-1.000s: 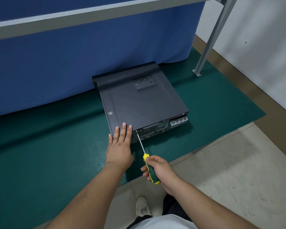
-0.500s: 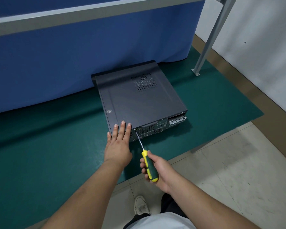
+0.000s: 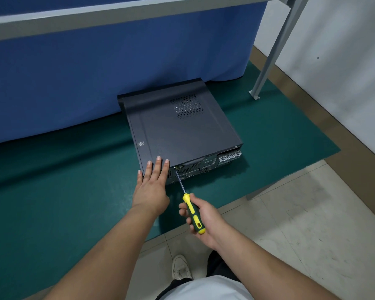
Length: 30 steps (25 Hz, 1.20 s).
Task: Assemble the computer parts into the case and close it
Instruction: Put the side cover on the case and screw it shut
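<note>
A dark grey computer case (image 3: pixel 182 131) lies flat on a green mat, its side cover in place and its rear ports facing me. My left hand (image 3: pixel 152 187) rests with straight fingers on the near left corner of the cover. My right hand (image 3: pixel 204 215) grips a yellow and green screwdriver (image 3: pixel 193 213). The screwdriver's metal shaft runs up to a screw spot at the case's near rear edge, just right of my left fingers. The screw itself is too small to make out.
The green mat (image 3: pixel 52 202) covers a table that ends just before my body. A blue cloth (image 3: pixel 95 72) hangs behind the case. A grey metal frame leg (image 3: pixel 268 61) stands at the right. Tiled floor and my shoe (image 3: pixel 180 267) lie below.
My right hand has turned on the screwdriver handle, showing more of the handle's length. The left hand and the case stay put; the view has shifted slightly.
</note>
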Tool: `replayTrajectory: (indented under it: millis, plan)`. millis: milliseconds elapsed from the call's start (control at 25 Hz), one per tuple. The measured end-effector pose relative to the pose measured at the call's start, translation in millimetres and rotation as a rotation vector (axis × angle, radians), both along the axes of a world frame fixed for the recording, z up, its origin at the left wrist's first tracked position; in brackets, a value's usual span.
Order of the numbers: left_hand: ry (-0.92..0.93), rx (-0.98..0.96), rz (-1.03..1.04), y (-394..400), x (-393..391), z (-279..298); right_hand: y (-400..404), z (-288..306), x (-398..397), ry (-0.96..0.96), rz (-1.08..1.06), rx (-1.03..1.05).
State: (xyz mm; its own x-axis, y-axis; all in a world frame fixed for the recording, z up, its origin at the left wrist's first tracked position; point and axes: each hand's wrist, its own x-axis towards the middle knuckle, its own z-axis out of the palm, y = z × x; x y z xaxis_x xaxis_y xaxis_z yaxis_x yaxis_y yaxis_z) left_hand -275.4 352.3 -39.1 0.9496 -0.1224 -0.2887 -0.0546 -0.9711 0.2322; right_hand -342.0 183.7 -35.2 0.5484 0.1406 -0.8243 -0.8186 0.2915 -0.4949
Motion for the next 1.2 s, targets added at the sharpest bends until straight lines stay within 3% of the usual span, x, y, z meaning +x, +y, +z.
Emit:
replayTrajectory:
  millis: [200,400,440,560,640,840,1000,1080,1200]
  plan:
    - [0.025,-0.073,0.032,-2.9,3.2,8.8,3.3,0.5,-0.9,-0.107,-0.037,-0.083]
    - [-0.391,-0.561,0.4,-19.6,-17.8,14.3,-1.0,5.7,3.4,0.043,-0.04,0.04]
    - [-0.325,-0.67,0.517,-27.0,-22.6,13.6,0.9,5.1,3.6,0.058,-0.065,0.042]
    - [0.357,-1.193,0.917,-44.7,-16.5,14.8,4.4,5.2,4.3,0.077,-0.128,0.083]
    - [0.553,-1.416,0.976,-48.0,-9.6,16.9,2.5,6.5,4.9,0.065,-0.14,0.149]
    - [0.518,-1.37,1.031,-40.9,-2.1,19.0,6.0,6.1,-4.0,-0.085,0.019,0.046]
    - [0.49,-1.315,1.057,-42.8,3.7,19.1,15.0,0.9,-13.9,-0.213,-0.01,-0.144]
    - [0.514,-1.321,1.043,-44.7,3.0,20.3,11.6,3.1,-11.2,-0.123,-0.053,-0.098]
    - [0.576,-1.453,0.972,-40.9,0.7,21.4,3.6,9.8,-5.6,0.062,-0.069,0.165]
